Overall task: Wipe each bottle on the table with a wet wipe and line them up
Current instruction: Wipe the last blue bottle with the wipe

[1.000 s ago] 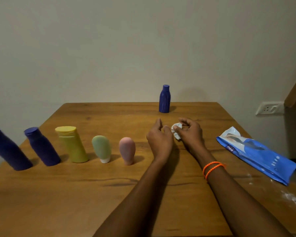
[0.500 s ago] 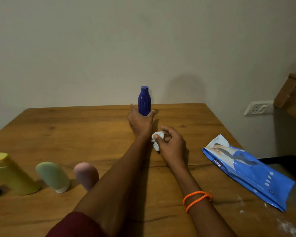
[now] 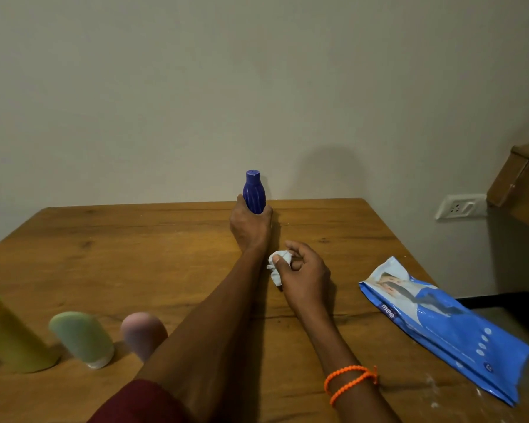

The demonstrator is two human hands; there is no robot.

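Left hand gripped the blue bottle at the table's 12 o'clock edge, right hand pinched the wipe; fetch step, next likely needs bringing both together to wipe, then joining the 8 o'clock row.

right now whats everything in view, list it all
ridged bottle: 1, dark blue, upright at table's far edge, gripped
pink bottle: 1, near left
green bottle: 1, left of pink
yellow bottle: 1, frame's left edge
wet wipe: 1, white, crumpled, held
wipes pack: 1, blue, table's right
table: 1, wood
wall socket: 1, white, right wall
bracelets: 2, orange, right wrist
left hand: grips ridged bottle
right hand: pinches wet wipe
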